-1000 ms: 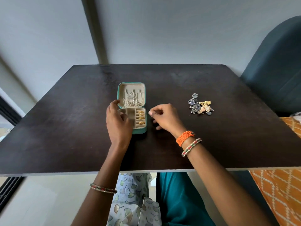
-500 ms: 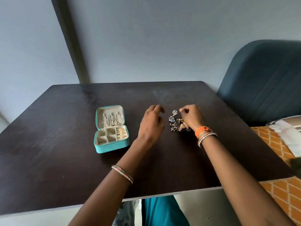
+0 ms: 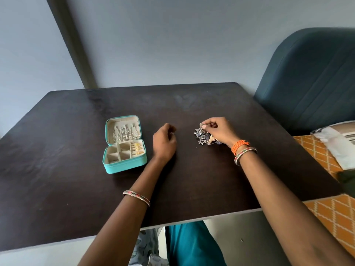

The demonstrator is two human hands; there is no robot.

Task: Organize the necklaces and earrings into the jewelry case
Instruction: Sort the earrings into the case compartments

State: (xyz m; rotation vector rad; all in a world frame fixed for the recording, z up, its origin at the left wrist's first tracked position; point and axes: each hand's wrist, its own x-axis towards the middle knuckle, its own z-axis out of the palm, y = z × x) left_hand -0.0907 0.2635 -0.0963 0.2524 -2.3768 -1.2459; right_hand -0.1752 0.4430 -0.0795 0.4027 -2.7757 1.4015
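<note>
A teal jewelry case lies open on the dark table, left of centre. Silver necklaces hang in its lid, and gold earrings fill the right-hand compartments. A pile of silver and blue earrings lies to the right. My right hand pinches one silver earring at the top of that pile. Between the case and the pile rests my left hand, fingers loosely curled and holding nothing.
A dark blue chair back stands at the table's right. An orange patterned cushion with white cloth lies beside the right edge. The near table edge runs across my forearms.
Both hands left the case and moved right to the earring pile. My right hand has closed its fingertips on an earring, and my left hand has drawn back a little from the pile.
</note>
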